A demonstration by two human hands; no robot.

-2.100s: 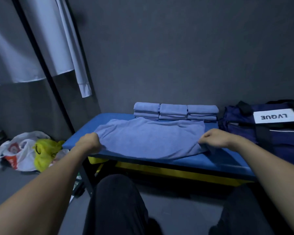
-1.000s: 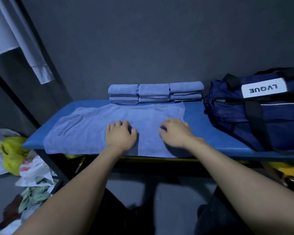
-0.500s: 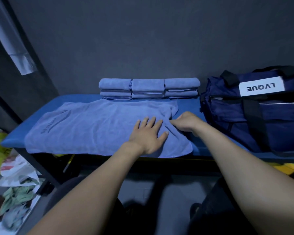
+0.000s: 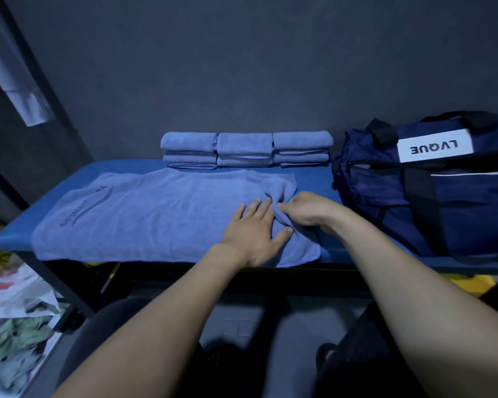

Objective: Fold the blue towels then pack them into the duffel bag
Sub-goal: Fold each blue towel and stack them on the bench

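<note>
Presently: bench (image 4: 322,182) with blue padded top, set against a dark grey wall. Spread blue towel (image 4: 161,216) lies flat across it, reaching from the bench's 9 o'clock end to a little past centre, near edge along the front lip. Dark printed logo at the towel's 9 o'clock end; lettering too blurred to read.

Left hand (image 4: 255,232) lies palm down on the towel's 3 o'clock part, fingers straight and spread, thumb out toward 3 o'clock, pressing cloth to the bench. Right hand (image 4: 306,209) just beside it at 2 o'clock, fingers curled, pinching a bunched ridge of the towel's 3 o'clock edge; cloth wrinkles up between the two hands. Fingertips of the left hand nearly touch the right; actual contact cannot be told.

Folded towels (image 4: 245,149) at 12 o'clock from the spread towel, against the wall: three stacks side by side, touching one another.

Duffel bag (image 4: 443,191), navy with black straps, stands on the bench at 3 o'clock, well clear of the right hand. White label reads LVQUE, upside down. Whether its zip is open, cannot tell.

Floor at 8 o'clock: plastic bags (image 4: 9,285), white and yellow, with crumpled cloth below them. Pale hanging fabric (image 4: 26,104) at 10 o'clock.
</note>
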